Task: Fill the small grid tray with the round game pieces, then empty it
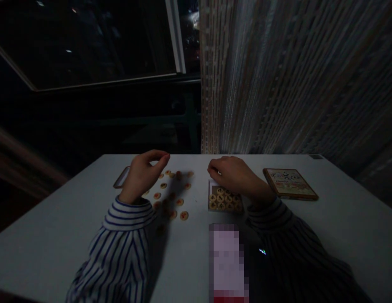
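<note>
A white tabletop [57, 252] carries loose round wooden game pieces [184, 215], scattered left of centre. Just right of them sits a shallow tray [222, 210] packed with more pieces. Farther right lies an illustrated box [290, 184], set at a slant. A dark-edged, phone-like slab [121, 177] lies at the far left, though the dim light makes it hard to be sure. A pixelated, blurred packet [226, 261] lies at the near side.

Dark characters mark the round wooden game pieces [184, 215], and the flat box [290, 184] bears printed lettering, but none can be read; the pixelated object [226, 261] shows nothing legible.
</note>
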`<state>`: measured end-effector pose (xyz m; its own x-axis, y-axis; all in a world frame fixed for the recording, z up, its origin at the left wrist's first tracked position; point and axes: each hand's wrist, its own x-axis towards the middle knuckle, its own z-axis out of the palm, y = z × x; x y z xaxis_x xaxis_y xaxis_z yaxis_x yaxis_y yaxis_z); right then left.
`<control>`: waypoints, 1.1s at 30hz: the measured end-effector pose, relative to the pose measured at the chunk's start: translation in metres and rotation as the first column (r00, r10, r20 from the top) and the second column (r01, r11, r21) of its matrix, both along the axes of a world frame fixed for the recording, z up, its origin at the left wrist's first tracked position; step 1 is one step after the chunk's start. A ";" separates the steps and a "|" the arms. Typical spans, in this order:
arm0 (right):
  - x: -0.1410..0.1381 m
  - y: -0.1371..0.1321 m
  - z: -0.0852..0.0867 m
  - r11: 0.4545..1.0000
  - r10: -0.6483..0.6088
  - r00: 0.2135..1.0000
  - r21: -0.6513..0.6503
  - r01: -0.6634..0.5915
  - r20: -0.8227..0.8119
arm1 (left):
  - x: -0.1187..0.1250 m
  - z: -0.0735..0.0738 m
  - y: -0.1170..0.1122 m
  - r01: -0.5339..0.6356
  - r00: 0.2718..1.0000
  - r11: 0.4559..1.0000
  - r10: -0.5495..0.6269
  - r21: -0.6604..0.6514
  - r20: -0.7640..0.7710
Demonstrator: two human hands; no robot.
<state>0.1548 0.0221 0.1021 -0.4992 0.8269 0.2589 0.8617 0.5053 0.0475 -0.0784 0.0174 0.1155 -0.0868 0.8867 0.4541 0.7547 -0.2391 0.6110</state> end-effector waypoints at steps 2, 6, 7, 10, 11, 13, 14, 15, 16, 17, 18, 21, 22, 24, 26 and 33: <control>-0.001 0.000 -0.001 1.000 0.007 1.000 -0.001 -0.007 0.001 | -0.005 -0.007 0.000 0.026 0.999 1.000 -0.025 0.014 -0.033; -0.005 0.000 -0.002 1.000 0.015 1.000 -0.016 -0.015 0.016 | -0.020 -0.025 -0.007 0.047 0.997 0.998 -0.045 0.036 -0.057; -0.006 -0.001 -0.002 1.000 0.017 1.000 -0.020 -0.017 0.021 | -0.025 -0.030 -0.010 0.041 0.998 0.998 -0.039 0.046 -0.057; -0.011 -0.002 -0.004 0.999 0.029 0.999 -0.035 -0.027 0.036 | -0.038 -0.047 -0.018 0.019 0.999 0.999 -0.018 0.037 -0.028; -0.013 -0.002 -0.004 0.999 0.027 0.999 -0.042 -0.025 0.041 | -0.043 -0.052 -0.020 0.006 1.000 1.000 -0.006 0.027 -0.009; -0.016 -0.003 -0.005 0.998 0.020 0.999 -0.055 -0.017 0.050 | -0.052 -0.062 -0.023 -0.009 1.000 1.000 0.008 0.028 0.014; -0.018 -0.003 -0.006 0.998 0.019 0.998 -0.055 -0.016 0.054 | -0.056 -0.067 -0.023 -0.024 0.999 0.999 0.023 0.036 0.027; -0.019 -0.003 -0.007 0.999 0.021 0.998 -0.051 -0.018 0.057 | -0.060 -0.071 -0.023 -0.049 0.998 0.998 0.046 0.049 0.046; -0.021 -0.003 -0.007 0.999 0.025 0.998 -0.045 -0.022 0.061 | -0.064 -0.075 -0.022 -0.075 0.995 0.996 0.072 0.057 0.067; -0.022 -0.003 -0.008 0.999 0.030 0.997 -0.039 -0.028 0.066 | -0.067 -0.077 -0.022 -0.102 0.991 0.993 0.097 0.056 0.090; -0.024 -0.003 -0.008 0.999 0.034 0.997 -0.036 -0.031 0.072 | -0.071 -0.079 -0.021 -0.125 0.986 0.991 0.119 0.045 0.113; -0.027 -0.004 -0.009 0.999 0.041 0.996 -0.024 -0.039 0.081 | -0.079 -0.081 -0.016 -0.126 0.980 0.992 0.128 -0.018 0.153; -0.028 -0.004 -0.009 0.999 0.045 0.996 -0.009 -0.044 0.076 | -0.082 -0.081 -0.013 -0.112 0.980 0.993 0.115 -0.030 0.159; -0.029 -0.005 -0.010 0.998 0.053 0.996 0.025 -0.055 0.067 | -0.086 -0.080 -0.002 -0.076 0.983 0.997 0.079 -0.025 0.167; -0.029 -0.004 -0.012 0.996 0.066 0.996 0.058 -0.070 0.055 | -0.090 -0.082 0.010 -0.021 0.985 1.000 0.021 -0.004 0.169; -0.034 -0.001 -0.029 0.973 0.153 0.988 0.172 -0.155 0.021 | -0.094 -0.109 0.029 -0.030 0.987 0.999 0.024 0.037 0.157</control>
<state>0.1209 0.0208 0.0730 -0.6196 0.6829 0.3870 0.7734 0.6155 0.1520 -0.1720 0.0466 0.0062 -0.1832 0.8650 0.4671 0.6572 -0.2456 0.7126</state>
